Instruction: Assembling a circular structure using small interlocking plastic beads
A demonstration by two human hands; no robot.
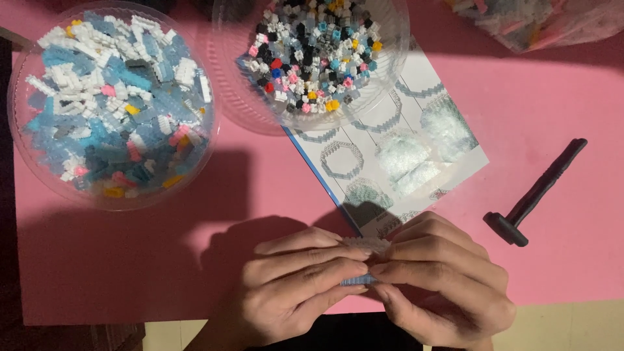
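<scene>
Your left hand and right hand meet at the near edge of the pink bench, fingers closed on a small pale brick piece. It looks light, stiff, easily snapped apart; pinch its edges. Farther off lie the instruction sheet and two clear bowls of bricks.

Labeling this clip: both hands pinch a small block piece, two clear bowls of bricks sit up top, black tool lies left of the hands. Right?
Wrong on the tool: the head view shows it lying right of the hands, on the pink mat. The rest holds: left hand and right hand pinch the block piece, with both bowls up top.
</scene>
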